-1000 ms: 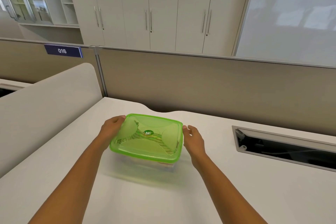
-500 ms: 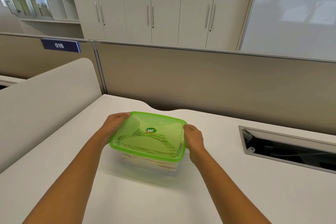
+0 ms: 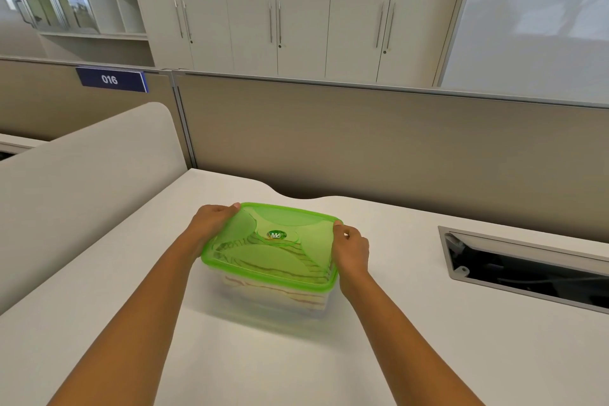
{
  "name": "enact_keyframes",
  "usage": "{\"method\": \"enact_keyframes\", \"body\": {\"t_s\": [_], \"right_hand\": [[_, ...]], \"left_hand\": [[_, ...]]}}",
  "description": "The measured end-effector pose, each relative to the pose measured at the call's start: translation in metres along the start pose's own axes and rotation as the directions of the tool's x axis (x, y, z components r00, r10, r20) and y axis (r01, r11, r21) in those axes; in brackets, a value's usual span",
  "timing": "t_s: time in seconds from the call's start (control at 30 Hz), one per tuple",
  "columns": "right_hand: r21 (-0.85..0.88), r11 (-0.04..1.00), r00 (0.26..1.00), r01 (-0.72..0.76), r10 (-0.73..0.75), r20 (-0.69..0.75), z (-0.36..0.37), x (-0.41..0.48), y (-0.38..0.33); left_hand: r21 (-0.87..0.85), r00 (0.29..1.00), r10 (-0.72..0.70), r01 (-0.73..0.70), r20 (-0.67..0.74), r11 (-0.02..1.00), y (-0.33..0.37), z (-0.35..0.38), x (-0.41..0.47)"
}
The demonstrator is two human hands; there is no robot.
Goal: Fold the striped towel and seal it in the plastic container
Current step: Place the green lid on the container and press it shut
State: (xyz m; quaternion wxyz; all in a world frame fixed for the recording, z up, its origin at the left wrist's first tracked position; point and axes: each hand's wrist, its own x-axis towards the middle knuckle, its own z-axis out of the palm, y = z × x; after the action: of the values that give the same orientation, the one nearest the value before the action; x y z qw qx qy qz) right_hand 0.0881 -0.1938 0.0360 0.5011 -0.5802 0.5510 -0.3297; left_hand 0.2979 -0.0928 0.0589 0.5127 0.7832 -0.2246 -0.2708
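Note:
A clear plastic container stands on the white desk with a translucent green lid lying on top. The folded striped towel shows through the lid and the clear wall. My left hand grips the lid's far left corner, thumb on top. My right hand grips the lid's right edge near the far corner. Both hands press on the lid from opposite sides.
The white desk runs to a beige partition at the back and a curved grey divider on the left. An open cable slot is cut into the desk at the right.
Both hands have slid from the container's sides up to the lid's far corners, and my thumbs now rest on the lid. The view has tilted down slightly.

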Motion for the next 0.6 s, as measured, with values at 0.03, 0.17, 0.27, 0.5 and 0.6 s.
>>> {"method": "enact_keyframes", "body": {"t_s": [0.03,0.17,0.27,0.5,0.6], "right_hand": [[-0.008,1.0,1.0,-0.001,0.001,-0.007,0.0003,0.0002,0.0005],[-0.067,0.998,1.0,0.01,-0.012,-0.026,0.0009,-0.0001,0.0026],[-0.097,0.995,0.999,0.01,-0.013,-0.038,0.0001,-0.0002,0.0043],[-0.101,0.995,0.999,-0.004,-0.002,-0.054,0.0008,0.0009,0.0062],[-0.092,0.996,0.998,-0.007,0.002,-0.055,0.0016,0.0014,0.0051]], "left_hand": [[0.057,1.0,0.0,0.0,-0.014,0.998,-0.0007,-0.0002,0.0006],[0.214,0.998,0.053,-0.043,-0.042,0.976,-0.0017,0.0018,-0.0003],[0.271,0.995,0.088,-0.072,-0.047,0.96,0.0001,0.005,-0.0024],[0.299,0.986,0.148,-0.12,-0.072,0.946,-0.0015,0.0061,-0.0019],[0.297,0.986,0.151,-0.123,-0.074,0.947,-0.001,0.0065,-0.0019]]}}
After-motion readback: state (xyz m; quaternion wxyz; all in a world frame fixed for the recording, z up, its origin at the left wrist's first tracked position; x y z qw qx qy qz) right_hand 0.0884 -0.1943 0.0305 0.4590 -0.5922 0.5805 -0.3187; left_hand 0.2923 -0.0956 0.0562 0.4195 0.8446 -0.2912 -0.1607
